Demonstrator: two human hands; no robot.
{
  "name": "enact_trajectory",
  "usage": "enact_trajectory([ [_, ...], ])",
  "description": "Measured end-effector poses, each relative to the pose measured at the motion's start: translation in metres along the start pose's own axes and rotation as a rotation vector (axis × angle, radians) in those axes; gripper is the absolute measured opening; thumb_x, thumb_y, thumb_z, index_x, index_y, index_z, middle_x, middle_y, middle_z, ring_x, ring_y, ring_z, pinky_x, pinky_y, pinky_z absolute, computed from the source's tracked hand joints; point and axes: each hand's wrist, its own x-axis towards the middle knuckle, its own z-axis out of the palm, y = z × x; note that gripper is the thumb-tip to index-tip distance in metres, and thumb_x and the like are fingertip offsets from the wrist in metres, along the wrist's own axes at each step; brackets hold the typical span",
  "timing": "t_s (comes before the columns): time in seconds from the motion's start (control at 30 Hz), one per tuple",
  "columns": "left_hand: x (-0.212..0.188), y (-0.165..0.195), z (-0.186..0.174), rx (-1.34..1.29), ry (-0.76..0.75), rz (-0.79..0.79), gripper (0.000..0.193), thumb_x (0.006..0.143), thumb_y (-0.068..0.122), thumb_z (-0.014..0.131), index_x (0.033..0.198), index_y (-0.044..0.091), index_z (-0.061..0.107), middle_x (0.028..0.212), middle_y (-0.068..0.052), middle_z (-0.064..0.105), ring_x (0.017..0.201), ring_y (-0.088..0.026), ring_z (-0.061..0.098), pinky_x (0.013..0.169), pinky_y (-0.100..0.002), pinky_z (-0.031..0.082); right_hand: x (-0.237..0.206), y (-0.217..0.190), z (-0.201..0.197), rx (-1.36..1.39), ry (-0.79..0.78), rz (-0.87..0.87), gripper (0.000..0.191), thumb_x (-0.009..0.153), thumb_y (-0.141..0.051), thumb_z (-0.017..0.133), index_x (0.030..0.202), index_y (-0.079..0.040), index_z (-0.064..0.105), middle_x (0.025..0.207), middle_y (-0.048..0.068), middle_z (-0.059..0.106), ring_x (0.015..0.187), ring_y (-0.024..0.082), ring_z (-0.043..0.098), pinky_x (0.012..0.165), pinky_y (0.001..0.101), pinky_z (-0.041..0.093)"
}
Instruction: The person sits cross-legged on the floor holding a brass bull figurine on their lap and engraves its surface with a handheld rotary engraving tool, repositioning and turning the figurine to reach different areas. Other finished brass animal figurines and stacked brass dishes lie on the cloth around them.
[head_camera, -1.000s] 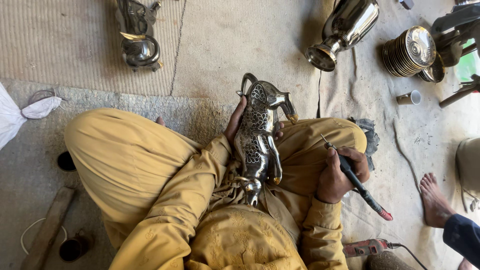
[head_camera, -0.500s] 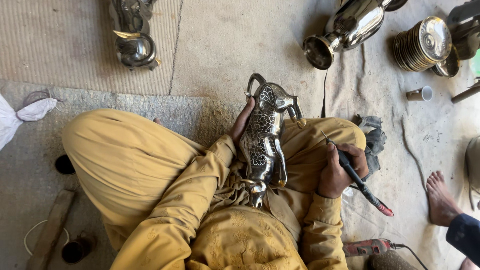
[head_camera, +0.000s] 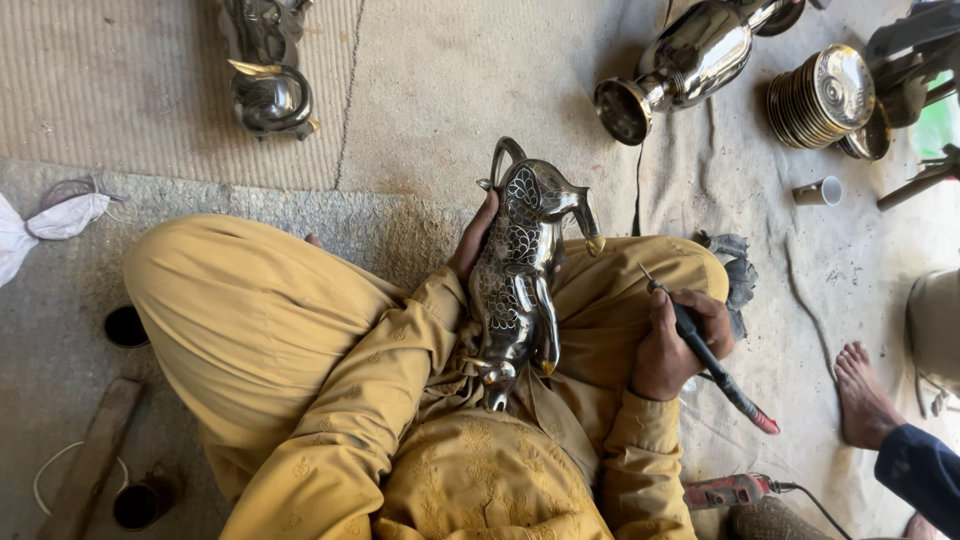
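Observation:
I sit cross-legged in mustard-yellow clothes. A silver metal animal figurine (head_camera: 520, 270) with engraved patterns lies across my lap, head toward the floor ahead. My left hand (head_camera: 473, 240) grips its left side from beneath. My right hand (head_camera: 680, 345) rests on my right knee and holds a black engraving tool (head_camera: 705, 355) with a thin metal tip and a red end; the tip points toward the figurine but stays apart from it.
A second metal figurine (head_camera: 265, 85) stands at the upper left on a mat. A large silver vase (head_camera: 680, 60) lies on its side, next to stacked metal plates (head_camera: 825, 95) and a small cup (head_camera: 818, 190). Another person's bare foot (head_camera: 862, 395) is at the right. A red power tool (head_camera: 730, 490) lies near my knee.
The view has shifted slightly, so the vase and plates sit a little differently in frame. The figurine and both hands keep nearly the same pose.

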Motion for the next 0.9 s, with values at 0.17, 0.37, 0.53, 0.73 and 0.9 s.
enact_trajectory([
  [0.17,-0.005,0.005,0.009,-0.127,0.004,-0.002,0.083,0.099,0.069,0.044,0.142,-0.002,0.049,0.110,-0.023,0.069,0.093,-0.036,0.075,0.081,-0.048,0.065,-0.004,-0.005,-0.003,0.024,-0.028,-0.099,0.019,0.092,0.007,0.078,0.097,0.000,0.062,0.096,0.005,0.063,0.080,0.011,0.058,0.074,0.0229,0.048],
  [0.37,0.001,0.012,0.001,-0.111,0.049,0.112,0.086,0.103,0.071,0.043,0.144,-0.005,0.048,0.112,-0.026,0.068,0.093,-0.036,0.075,0.081,-0.049,0.065,0.004,0.006,0.007,-0.018,-0.037,0.017,0.017,0.092,0.008,0.077,0.094,0.001,0.062,0.088,0.004,0.063,0.076,0.009,0.059,0.072,0.0224,0.048],
  [0.53,0.003,0.013,0.000,-0.104,0.169,0.134,0.087,0.098,0.073,0.042,0.140,-0.003,0.049,0.112,-0.025,0.068,0.092,-0.035,0.075,0.081,-0.048,0.066,0.001,0.015,0.009,0.035,-0.037,0.091,0.017,0.093,0.009,0.077,0.095,0.001,0.062,0.086,0.004,0.065,0.074,0.008,0.062,0.071,0.0196,0.050],
  [0.73,-0.005,0.023,0.013,-0.112,0.079,0.231,0.086,0.104,0.072,0.042,0.143,-0.004,0.049,0.113,-0.027,0.068,0.093,-0.035,0.074,0.078,-0.047,0.065,0.001,0.017,0.008,0.015,-0.058,0.047,0.018,0.093,0.010,0.077,0.095,0.002,0.062,0.089,0.005,0.065,0.075,0.009,0.061,0.071,0.0208,0.050],
  [0.9,-0.011,0.035,0.017,0.031,0.117,0.284,0.087,0.102,0.072,0.042,0.144,-0.005,0.047,0.113,-0.028,0.067,0.096,-0.037,0.075,0.080,-0.048,0.065,0.000,0.015,0.009,-0.040,-0.056,0.049,0.019,0.092,0.010,0.078,0.094,0.001,0.062,0.088,0.004,0.063,0.074,0.008,0.060,0.070,0.0213,0.048],
])
